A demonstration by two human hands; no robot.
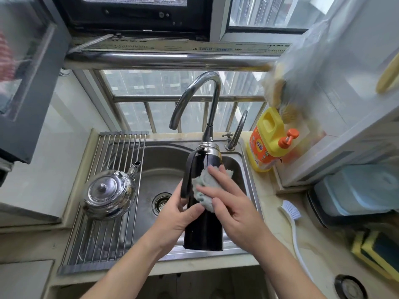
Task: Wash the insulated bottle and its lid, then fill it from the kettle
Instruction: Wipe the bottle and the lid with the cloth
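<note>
Your left hand (179, 214) wraps its fingers round the lower body of the tall black insulated bottle with a steel neck (203, 231), steadying it at a tilt over the stainless steel sink (155, 165), likely so drips fall into the basin. Your right hand (234, 214) presses a crumpled pale grey-green cloth (204, 188) against the bottle's side, fingers spread, apparently scrubbing the outside. I cannot see the lid anywhere. The polished steel kettle (109, 194) sits on the roll-up wire rack (101, 240) over the sink's left side, near for filling.
</note>
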